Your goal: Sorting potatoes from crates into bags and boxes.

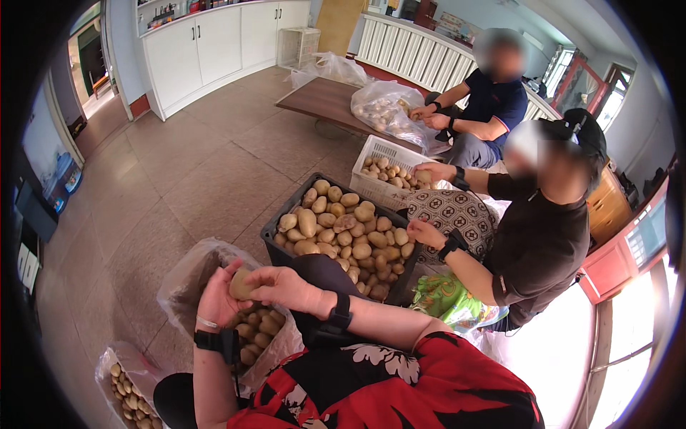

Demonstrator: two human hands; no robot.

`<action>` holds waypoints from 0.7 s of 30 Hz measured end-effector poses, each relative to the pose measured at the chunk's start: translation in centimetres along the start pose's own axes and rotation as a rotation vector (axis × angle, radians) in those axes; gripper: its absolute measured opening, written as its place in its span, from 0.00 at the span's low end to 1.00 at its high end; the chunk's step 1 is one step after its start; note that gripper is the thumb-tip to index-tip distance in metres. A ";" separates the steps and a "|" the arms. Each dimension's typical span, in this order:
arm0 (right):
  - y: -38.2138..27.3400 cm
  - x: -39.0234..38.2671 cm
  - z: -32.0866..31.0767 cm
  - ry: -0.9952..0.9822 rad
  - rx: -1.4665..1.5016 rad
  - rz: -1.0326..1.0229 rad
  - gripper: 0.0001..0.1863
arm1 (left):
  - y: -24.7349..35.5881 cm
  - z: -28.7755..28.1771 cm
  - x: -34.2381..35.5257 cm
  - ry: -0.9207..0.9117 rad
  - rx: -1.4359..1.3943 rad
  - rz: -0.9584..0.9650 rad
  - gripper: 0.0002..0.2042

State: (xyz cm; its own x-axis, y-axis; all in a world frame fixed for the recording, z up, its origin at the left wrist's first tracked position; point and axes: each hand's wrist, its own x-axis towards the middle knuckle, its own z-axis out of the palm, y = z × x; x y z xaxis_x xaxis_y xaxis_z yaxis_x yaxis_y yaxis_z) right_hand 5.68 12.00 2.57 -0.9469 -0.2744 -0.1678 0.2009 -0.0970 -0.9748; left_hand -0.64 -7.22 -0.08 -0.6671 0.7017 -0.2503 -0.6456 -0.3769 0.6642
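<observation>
A potato (241, 284) is held between my two hands, above a plastic-lined container (179, 275) with potatoes (259, 330) in it. My left hand (217, 294) cups the potato from the left. From the right, the fingers of my right hand (289, 289) close on it and cover part of its surface. Just beyond my hands stands a black crate (268, 239) heaped with potatoes (343, 232) of mixed sizes. My knee hides part of its near side.
At lower left is another plastic bag (107, 357) of small potatoes. Right of the black crate, a person in dark clothes (547, 236) reaches toward a white basket (361, 179) of potatoes. Farther back, another person (493, 107) handles a clear bag (389, 107) by a low brown table (314, 104).
</observation>
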 end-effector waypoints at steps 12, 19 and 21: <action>0.3 -2.4 -10.7 0.666 -0.425 -0.345 0.14 | -7.9 -22.3 1.5 0.714 -0.370 -0.008 0.14; 9.5 -7.6 -18.4 0.669 -1.073 0.216 0.23 | -10.2 -29.5 -1.3 1.040 -0.459 0.203 0.13; 12.3 -9.1 -19.1 0.648 -1.266 0.352 0.27 | -10.3 -30.8 -1.6 1.062 -0.475 0.197 0.14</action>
State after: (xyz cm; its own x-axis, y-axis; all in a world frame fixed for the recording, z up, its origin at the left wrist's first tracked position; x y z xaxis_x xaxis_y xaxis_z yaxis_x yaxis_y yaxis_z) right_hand 11.98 31.62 -10.71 -0.9101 0.3962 -0.1209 0.4142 0.8634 -0.2881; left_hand -4.36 -23.09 -28.17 -0.6004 -0.1638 -0.7827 -0.4212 -0.7673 0.4836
